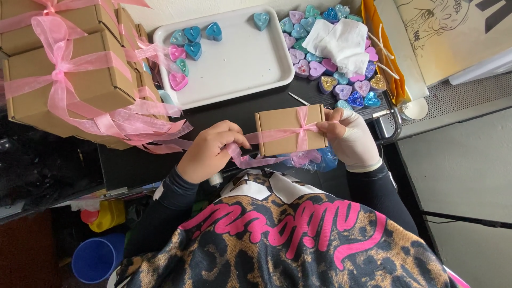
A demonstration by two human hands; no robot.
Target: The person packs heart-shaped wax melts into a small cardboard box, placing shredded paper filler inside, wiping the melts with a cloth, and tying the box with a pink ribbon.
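stacked boxes (69, 80) left, white tray (250, 64) ahead

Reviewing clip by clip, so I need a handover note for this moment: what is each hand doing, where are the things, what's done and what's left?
Left hand: bare, pinching the loose end of the pink ribbon.
Right hand: in a white glove, gripping the small brown box at its right edge, where the ribbon crosses.
Things: white tray behind holds a few heart-shaped pieces; many more lie to its right under a white cloth.
Done: stack of boxes with bows, far left.
Left: this box is wrapped; no bow shows yet.
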